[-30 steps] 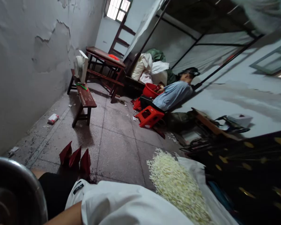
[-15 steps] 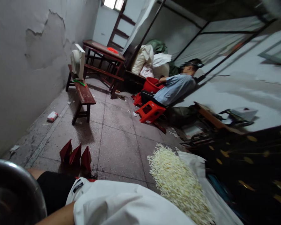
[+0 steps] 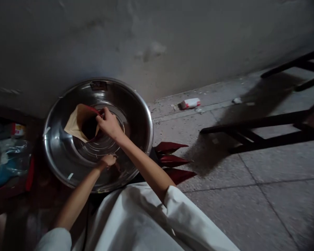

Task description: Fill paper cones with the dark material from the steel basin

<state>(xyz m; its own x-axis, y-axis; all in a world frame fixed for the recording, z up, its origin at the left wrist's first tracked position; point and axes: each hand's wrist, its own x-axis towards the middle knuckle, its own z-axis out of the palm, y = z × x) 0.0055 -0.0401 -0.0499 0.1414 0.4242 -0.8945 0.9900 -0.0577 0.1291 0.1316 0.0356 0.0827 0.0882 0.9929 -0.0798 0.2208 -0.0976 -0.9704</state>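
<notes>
My right hand pinches the rim of a paper bag, dark red outside and tan inside. The bag's mouth gapes toward me, and its inside is in shadow. It is held over a wide, shiny metal basin. Lower in the basin is my left hand, its fingers curled together near the bottom; whatever they hold is too small and dark to make out. A few small white bits lie in the basin.
Three dark red bags stand on the floor right of the basin. A white-and-red packet lies by the wall. Dark bench legs are at right. At left sit clear plastic and a blue item.
The view has swung left and down, from the room with a seated co-worker and a pale heap to the basin. Both hands and the paper bag have come into sight.
</notes>
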